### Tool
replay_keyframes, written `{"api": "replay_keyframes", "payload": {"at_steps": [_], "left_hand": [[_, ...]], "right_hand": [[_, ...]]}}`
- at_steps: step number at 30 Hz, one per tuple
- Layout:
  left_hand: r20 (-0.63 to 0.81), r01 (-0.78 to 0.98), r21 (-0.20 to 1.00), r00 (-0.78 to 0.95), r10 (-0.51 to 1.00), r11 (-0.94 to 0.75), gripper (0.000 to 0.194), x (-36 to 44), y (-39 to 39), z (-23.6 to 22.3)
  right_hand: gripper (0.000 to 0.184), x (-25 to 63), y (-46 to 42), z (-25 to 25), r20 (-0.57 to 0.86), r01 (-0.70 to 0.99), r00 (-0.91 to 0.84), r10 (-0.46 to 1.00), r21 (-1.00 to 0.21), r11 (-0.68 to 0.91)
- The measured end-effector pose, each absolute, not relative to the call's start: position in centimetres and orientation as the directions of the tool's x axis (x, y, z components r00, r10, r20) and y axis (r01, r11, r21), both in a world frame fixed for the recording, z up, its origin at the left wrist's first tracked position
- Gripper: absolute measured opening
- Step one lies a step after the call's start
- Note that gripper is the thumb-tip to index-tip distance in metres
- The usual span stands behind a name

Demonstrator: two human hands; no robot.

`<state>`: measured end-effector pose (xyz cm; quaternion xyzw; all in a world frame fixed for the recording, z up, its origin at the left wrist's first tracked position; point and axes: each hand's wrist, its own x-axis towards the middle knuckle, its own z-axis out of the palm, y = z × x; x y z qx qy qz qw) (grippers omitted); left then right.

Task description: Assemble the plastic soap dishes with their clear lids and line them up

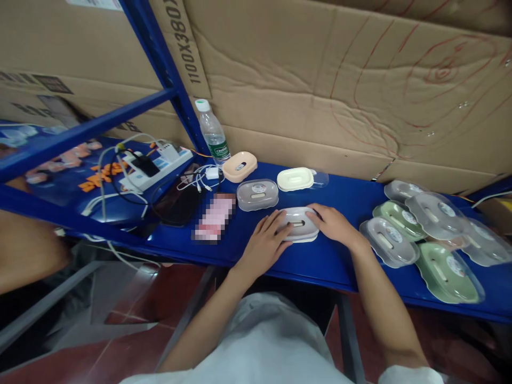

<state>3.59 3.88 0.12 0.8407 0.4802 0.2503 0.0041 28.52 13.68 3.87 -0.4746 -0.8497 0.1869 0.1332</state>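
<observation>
A pale grey soap box (306,232) lies on the blue shelf top in front of me, a small white bar shape showing at its centre. My left hand (262,245) grips its left side, the fingers reaching over the top. At its right end my right hand (336,226) holds the rim with the thumb and fingertips. Just behind are a grey soap box with a transparent lid (257,195), a cream soap dish (295,179) resting partly on a transparent lid (320,179), and a peach soap dish (240,167).
At the right, several lidded soap boxes (448,272) in green and grey lie in a loose pile. A phone with a blurred screen (214,218), a water bottle (214,136), cables and a power strip (160,170) are at left. Cardboard (280,80) stands behind.
</observation>
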Motion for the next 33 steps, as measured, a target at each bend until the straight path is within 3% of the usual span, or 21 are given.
{"api": "replay_keyframes", "payload": {"at_steps": [5, 11, 19, 24, 27, 30, 33], "left_hand": [[0.412, 0.775, 0.267, 0.445, 0.795, -0.572, 0.042, 2.8, 4.4, 0.2], [0.383, 0.737, 0.331, 0.465, 0.798, -0.589, 0.038, 2.2, 4.6, -0.1], [0.368, 0.662, 0.564, 0.334, 0.868, -0.494, 0.038, 1.4, 4.7, -0.6], [0.299, 0.591, 0.696, 0.276, 0.913, -0.407, 0.072, 1.1, 4.9, -0.6], [0.272, 0.548, 0.756, 0.234, 0.933, -0.358, 0.086, 0.9, 5.1, -0.6], [0.253, 0.520, 0.790, 0.206, 0.945, -0.325, 0.093, 0.8, 5.5, -1.0], [0.244, 0.477, 0.824, 0.187, 0.951, -0.305, 0.099, 0.6, 5.9, -1.4]], "right_hand": [[0.039, 28.1, 13.7, 2.9, 0.125, 0.725, -0.546, 0.828, -0.424, 0.543], [0.054, 27.0, 18.5, 1.4, 0.282, 0.858, -0.312, 0.907, -0.327, 0.396], [0.069, 28.4, 19.8, 1.1, 0.322, 0.926, -0.210, 0.923, -0.239, 0.294], [0.070, 30.1, 19.3, 1.8, 0.200, 0.908, -0.094, 0.975, -0.384, 0.166], [0.069, 30.7, 18.9, 3.4, 0.262, 0.899, -0.037, 0.964, -0.412, 0.146], [0.072, 29.9, 17.3, 5.2, 0.336, 0.787, -0.250, 0.908, -0.476, 0.393], [0.071, 27.8, 14.7, 6.1, 0.227, 0.585, -0.599, 0.768, -0.530, 0.614]]}}
